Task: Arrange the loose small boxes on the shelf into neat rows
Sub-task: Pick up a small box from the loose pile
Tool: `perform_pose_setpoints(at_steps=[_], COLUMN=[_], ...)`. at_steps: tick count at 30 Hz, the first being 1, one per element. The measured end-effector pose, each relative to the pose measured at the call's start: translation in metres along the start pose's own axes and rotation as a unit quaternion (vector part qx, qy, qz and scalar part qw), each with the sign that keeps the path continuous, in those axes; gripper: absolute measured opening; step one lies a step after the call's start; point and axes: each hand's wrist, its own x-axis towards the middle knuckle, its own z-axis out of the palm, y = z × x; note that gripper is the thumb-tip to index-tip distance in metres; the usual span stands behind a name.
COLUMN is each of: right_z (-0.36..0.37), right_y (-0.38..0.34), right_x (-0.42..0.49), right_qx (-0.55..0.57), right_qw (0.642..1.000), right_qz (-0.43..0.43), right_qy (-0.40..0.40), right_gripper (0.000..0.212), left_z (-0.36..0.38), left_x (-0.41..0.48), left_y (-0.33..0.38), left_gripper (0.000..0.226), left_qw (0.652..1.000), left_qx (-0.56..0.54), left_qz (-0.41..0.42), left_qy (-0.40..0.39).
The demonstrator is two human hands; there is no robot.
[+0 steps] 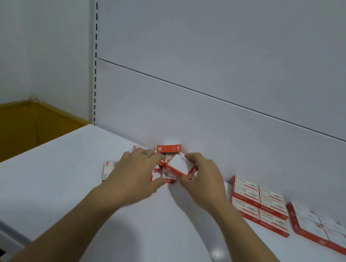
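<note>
Two bare hands meet over a loose pile of small red-and-white cardboard boxes at the back of the white shelf. The right hand pinches one tilted box between thumb and fingers. The left hand lies spread on the pile, hiding its count. To the right sit a six-box block and a four-box block.

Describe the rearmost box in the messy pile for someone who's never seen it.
On the white shelf, find the jumbled pile between the left hand and right hand. The box sits behind it, at the back panel. Only it shows a long red side facing forward.
</note>
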Motion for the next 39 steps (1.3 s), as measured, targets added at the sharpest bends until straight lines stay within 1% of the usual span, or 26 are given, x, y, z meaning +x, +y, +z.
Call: perform_pose_setpoints(at_steps=[4,6,10,14,18,20,22,26,28,30,33,34,36,37,39], right_z=[-0.036,-0.054,-0.076,-0.079,-0.074,-0.069,-0.064,-0.062,-0.064,-0.066,-0.064,-0.064,-0.062,-0.062,-0.062], right_y=[0.037,0.053,0.082,0.099,0.108,0.106,0.105,0.107,0.107,0.106,0.105,0.104,0.102,0.101,0.095], right_x=[-0.018,-0.028,-0.045,-0.057,-0.063,-0.063,-0.063,-0.065,-0.065,-0.065,-0.066,-0.067,-0.067,-0.067,-0.067], right_qx=[0.005,0.004,-0.005,-0.025,-0.020,-0.017,-0.015,0.015,0.029,0.033,0.034,0.040,0.059,0.079,0.165], right_qw=[1.000,1.000,0.997,0.996,0.996,0.996,0.996,0.991,0.988,0.988,0.989,0.989,0.986,0.984,0.974], right_qz=[-0.005,0.015,0.038,0.017,0.007,-0.003,-0.019,-0.042,-0.049,-0.052,-0.047,-0.044,-0.037,-0.031,0.004], right_qy=[0.014,0.022,0.067,0.086,0.087,0.084,0.090,0.128,0.144,0.139,0.133,0.137,0.150,0.157,0.158], right_gripper=[0.055,0.055,0.054,0.051,0.054,0.055,0.054,0.053,0.053,0.058,0.065,0.066,0.066,0.063,0.050], left_z=[0.012,0.021,0.040,0.060,0.072,0.072,0.072,0.074,0.074,0.072,0.068,0.066,0.064,0.063,0.063], left_x=[0.019,0.029,0.049,0.055,0.044,0.040,0.041,0.041,0.039,0.039,0.040,0.041,0.042,0.042,0.041], left_y=[0.032,0.053,0.094,0.119,0.114,0.107,0.100,0.098,0.098,0.098,0.098,0.098,0.100,0.102,0.104], left_gripper=[0.056,0.063,0.072,0.070,0.065,0.067,0.064,0.058,0.058,0.055,0.036,0.029,0.015,0.014,0.029], left_qw=[0.997,0.994,0.987,0.980,0.975,0.975,0.977,0.975,0.972,0.962,0.936,0.922,0.884,0.864,0.838], left_qx=[-0.034,-0.042,-0.046,-0.073,-0.079,-0.088,-0.097,-0.130,-0.171,-0.243,-0.341,-0.378,-0.457,-0.491,-0.523], left_qz=[0.073,0.098,0.151,0.180,0.206,0.199,0.186,0.182,0.158,0.122,0.072,0.057,0.026,0.006,-0.031], left_qy=[0.004,-0.014,-0.040,-0.036,-0.036,-0.042,-0.032,-0.010,-0.016,-0.025,-0.046,-0.058,-0.090,-0.111,-0.149])
